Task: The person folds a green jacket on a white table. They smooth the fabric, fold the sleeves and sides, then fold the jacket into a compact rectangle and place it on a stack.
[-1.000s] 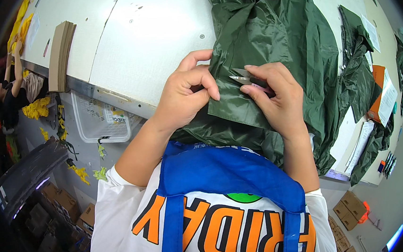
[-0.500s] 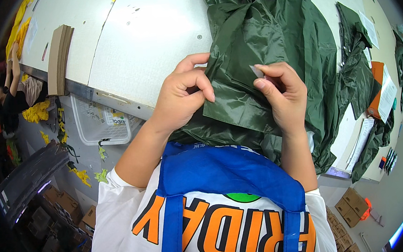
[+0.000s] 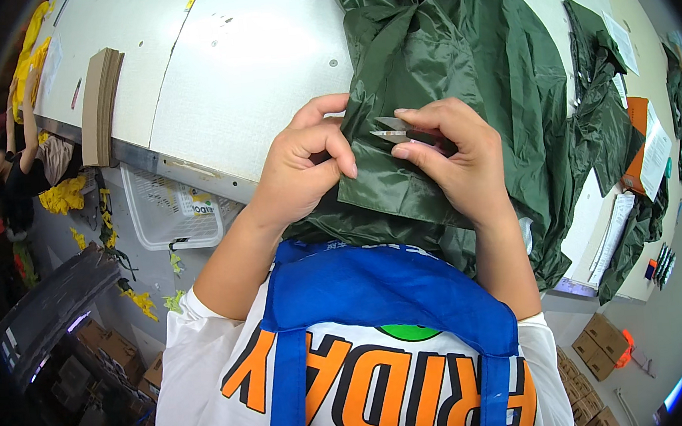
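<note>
A shiny dark green fabric piece (image 3: 406, 180), with stitched seams and folds, lies over the table's near edge in front of me. My left hand (image 3: 298, 162) is at its left edge, with curled fingers pinching the cloth; some of the fingertips are hidden behind it. My right hand (image 3: 465, 159) grips a pair of thread snips (image 3: 392, 133). Their two pointed metal blades stand apart just above the fabric, pointing left toward my left hand. Most of the snips' body is covered by my fingers.
The white table (image 3: 256, 51) spans the back. At left are a cardboard stack (image 3: 100, 108), a white plastic basket (image 3: 166, 211) below the edge, and a co-worker's arms (image 3: 28, 125) at yellow fabric (image 3: 31, 65). More green fabric (image 3: 602, 124) and an orange box (image 3: 642, 145) lie right.
My right hand has moved slightly left and up, turning so that both snips blades now show, apart from each other. My left hand stays at the fabric edge, almost unmoved.
</note>
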The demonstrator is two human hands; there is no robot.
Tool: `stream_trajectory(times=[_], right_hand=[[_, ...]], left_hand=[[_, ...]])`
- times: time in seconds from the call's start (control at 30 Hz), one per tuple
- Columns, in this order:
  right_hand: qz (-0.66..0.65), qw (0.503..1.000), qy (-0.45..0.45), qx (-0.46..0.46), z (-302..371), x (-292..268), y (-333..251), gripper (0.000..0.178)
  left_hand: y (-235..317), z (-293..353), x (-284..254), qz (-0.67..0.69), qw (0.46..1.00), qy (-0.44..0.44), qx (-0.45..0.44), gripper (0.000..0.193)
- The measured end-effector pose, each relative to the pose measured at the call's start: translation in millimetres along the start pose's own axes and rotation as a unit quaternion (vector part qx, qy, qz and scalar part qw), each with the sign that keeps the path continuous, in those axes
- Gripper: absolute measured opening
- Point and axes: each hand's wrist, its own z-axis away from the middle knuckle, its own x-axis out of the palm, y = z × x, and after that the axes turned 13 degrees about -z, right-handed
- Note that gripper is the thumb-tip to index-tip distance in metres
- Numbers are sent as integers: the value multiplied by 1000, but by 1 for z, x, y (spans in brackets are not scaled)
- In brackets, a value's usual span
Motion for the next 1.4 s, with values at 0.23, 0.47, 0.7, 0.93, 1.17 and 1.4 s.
stream_trajectory(times=[0.23, 0.47, 0.7, 0.93, 1.17, 1.4], right_hand=[[-62, 997, 0, 36, 4, 0, 8, 22], [-24, 999, -14, 41, 5, -5, 6, 21], [-144, 988, 18, 58, 9, -8, 7, 17], [-243, 924, 277, 102, 27, -72, 55, 24], [102, 908, 390, 110, 89, -165, 144, 24], [2, 945, 308, 111, 70, -125, 95, 18]], left_hand=[[-2, 1, 1, -10, 1000, 7, -1, 20], [-1, 0, 1, -22, 1000, 12, 10, 20], [1, 2, 3, -14, 1000, 26, -2, 21], [-13, 12, -32, -20, 997, 76, -24, 24], [-39, 30, -74, 13, 985, 155, -68, 24], [-42, 33, -75, 203, 961, 153, -107, 21]])
